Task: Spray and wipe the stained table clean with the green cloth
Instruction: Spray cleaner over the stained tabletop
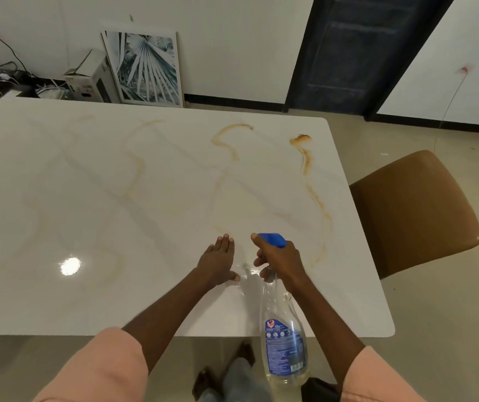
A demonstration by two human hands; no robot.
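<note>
Closest to my view, a clear spray bottle [283, 338] with a blue label hangs tilted, base toward me, long axis running away across the white surface [116, 184]. Its blue nozzle [273, 239] points forward at brown stains [309, 158]. My right hand [278, 261] wraps its neck, finger on the trigger. My left hand [218, 264] lies flat, fingers spread, holding nothing.

Even, moderately bright indoor light. Overhead lamp glare spot on glossy tabletop [70, 266], near left. Faint soft shadows beside forearms. Wide-angle distortion: tabletop edges bow, door frame [299, 53] leans. Slight overall softness; spray bottle [284, 338] label unreadable.
</note>
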